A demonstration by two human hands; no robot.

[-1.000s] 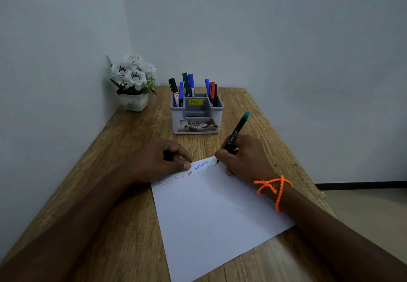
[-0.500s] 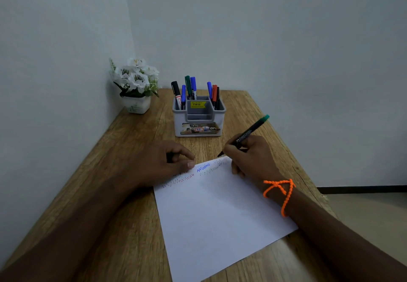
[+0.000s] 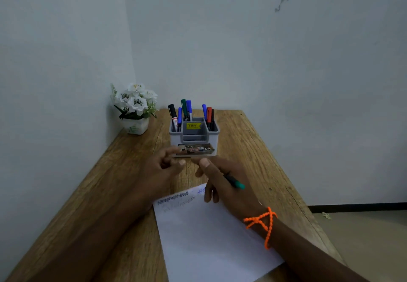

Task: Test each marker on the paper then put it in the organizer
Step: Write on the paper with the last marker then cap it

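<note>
A white sheet of paper lies on the wooden table, with coloured scribbles along its far edge. Both of my hands hover just in front of the grey organizer, which holds several markers upright. My right hand grips a black marker with a green end; the green end points right and the tip is hidden by my fingers. My left hand is curled close beside it, and a small dark piece between its fingers looks like the marker's cap.
A white pot of white flowers stands in the far left corner against the wall. Walls close the table's left and far sides. Its right edge drops to the floor.
Both hands have lifted off the paper and moved forward toward the organizer. The marker has turned so its green end points right and back. The view has tilted upward.
</note>
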